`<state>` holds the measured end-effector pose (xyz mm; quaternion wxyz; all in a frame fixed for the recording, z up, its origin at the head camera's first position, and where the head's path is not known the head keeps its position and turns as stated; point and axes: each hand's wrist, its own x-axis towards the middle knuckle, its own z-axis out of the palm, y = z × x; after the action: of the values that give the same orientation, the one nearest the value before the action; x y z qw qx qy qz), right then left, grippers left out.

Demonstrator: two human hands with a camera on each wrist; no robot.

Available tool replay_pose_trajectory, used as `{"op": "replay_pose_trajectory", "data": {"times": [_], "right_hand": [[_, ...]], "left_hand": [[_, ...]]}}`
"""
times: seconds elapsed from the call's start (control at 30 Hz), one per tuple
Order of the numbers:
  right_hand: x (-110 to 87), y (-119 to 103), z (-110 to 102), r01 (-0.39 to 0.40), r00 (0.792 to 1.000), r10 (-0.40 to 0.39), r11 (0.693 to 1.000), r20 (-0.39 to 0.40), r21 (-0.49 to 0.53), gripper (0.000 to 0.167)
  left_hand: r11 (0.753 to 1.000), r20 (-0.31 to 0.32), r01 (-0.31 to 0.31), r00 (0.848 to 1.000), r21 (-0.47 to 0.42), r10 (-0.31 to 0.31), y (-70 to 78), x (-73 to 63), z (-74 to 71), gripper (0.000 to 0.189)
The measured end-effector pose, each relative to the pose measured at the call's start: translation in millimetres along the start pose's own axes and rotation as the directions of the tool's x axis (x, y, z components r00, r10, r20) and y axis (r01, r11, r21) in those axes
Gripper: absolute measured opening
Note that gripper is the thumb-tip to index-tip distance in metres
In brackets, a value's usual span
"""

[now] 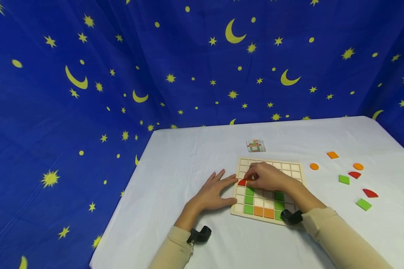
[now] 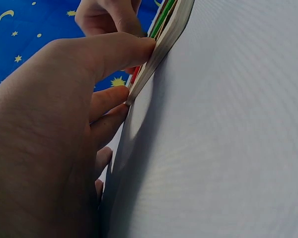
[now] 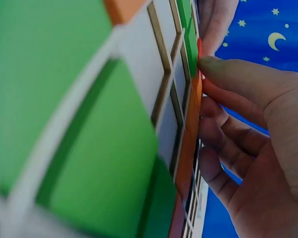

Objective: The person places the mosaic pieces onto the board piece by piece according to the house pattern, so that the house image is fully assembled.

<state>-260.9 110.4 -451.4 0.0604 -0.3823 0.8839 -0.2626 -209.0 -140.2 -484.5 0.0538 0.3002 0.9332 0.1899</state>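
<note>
A wooden grid board (image 1: 233, 209) lies on the white table, with green tiles (image 1: 248, 200) and orange tiles (image 1: 269, 213) in its cells. One red quarter-circle piece (image 1: 242, 182) sits in a cell by the left edge. My right hand (image 1: 267, 176) is over the board, its thumb and index finger pinching a small red piece (image 3: 204, 79), mostly hidden by the fingers. With fingers spread, my left hand (image 1: 213, 192) rests on the table; its thumb and index fingertip touch the board's left side (image 2: 161, 49).
Behind the board lies a small pattern card (image 1: 256, 145). To the right are scattered loose orange circles (image 1: 358, 166), an orange square (image 1: 332, 155), green squares (image 1: 364, 204) and red quarter-circles (image 1: 370, 193). A blue star-and-moon cloth (image 1: 195, 56) hangs behind the table.
</note>
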Motion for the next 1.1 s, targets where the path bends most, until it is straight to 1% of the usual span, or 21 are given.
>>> {"op": "replay_pose_trajectory", "data": {"times": [0.13,0.27,0.73,0.87,1.1], "right_hand": [[-7.8,5.1,-6.6,-0.015,1.000,0.015,1.000,-0.004,0.027,0.017],[-17.6,11.2,-14.0,-0.052,0.998,0.053,0.996,-0.019,0.066,0.018],[-55.9,35.0,-33.3,-0.155,0.986,0.155,0.988,-0.061,-0.003,0.018],[-65.8,41.0,-35.3,-0.200,0.978,0.198,0.979,-0.066,-0.022,0.017],[-85.3,43.7,-43.9,-0.272,0.958,0.272,0.962,-0.095,0.013,0.023]], "left_hand": [[1.000,-0.007,-0.005,1.000,-0.001,0.005,0.2,0.0,0.2,0.070],[1.000,-0.001,0.003,1.000,-0.007,-0.003,0.6,0.0,0.2,0.070],[1.000,-0.001,0.000,1.000,-0.005,0.000,1.7,1.9,-0.2,0.070],[1.000,0.000,0.001,1.000,-0.008,-0.001,1.5,1.4,0.2,0.070],[1.000,0.000,0.003,1.000,-0.006,-0.003,1.2,0.5,0.3,0.071]]}}
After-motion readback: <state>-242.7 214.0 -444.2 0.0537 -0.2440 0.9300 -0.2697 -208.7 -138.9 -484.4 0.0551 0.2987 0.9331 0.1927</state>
